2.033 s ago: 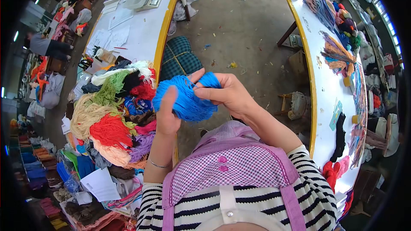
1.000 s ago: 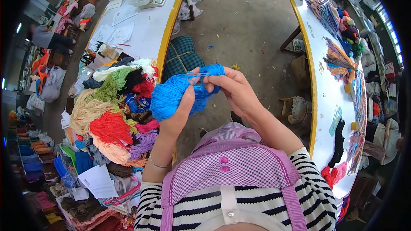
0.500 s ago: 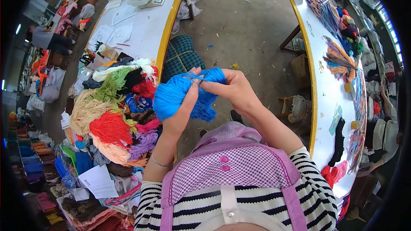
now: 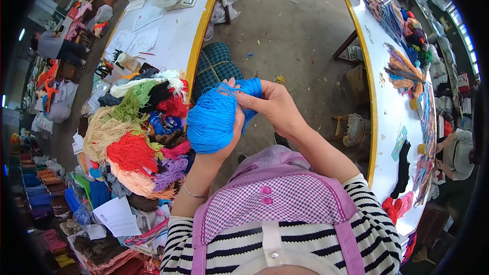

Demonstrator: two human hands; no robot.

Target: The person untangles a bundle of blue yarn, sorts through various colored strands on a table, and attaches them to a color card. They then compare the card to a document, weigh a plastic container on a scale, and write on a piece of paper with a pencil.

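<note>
The left hand point(image 4: 230, 137) is cupped under a bundle of blue yarn point(image 4: 214, 117), fingers wrapped around it, at chest height in the middle. The right hand point(image 4: 272, 106) pinches its far end. Heaps of coloured yarn point(image 4: 133, 137) lie left on the table point(image 4: 168, 35).

top: black-and-white striped long sleeves point(image 4: 374, 224) | apron: pink-and-white gingham bib point(image 4: 275, 198), lilac trim and straps, two pink buttons point(image 4: 264, 195) | left wrist: thin silver bangle point(image 4: 192, 193) | hands: bare
</note>
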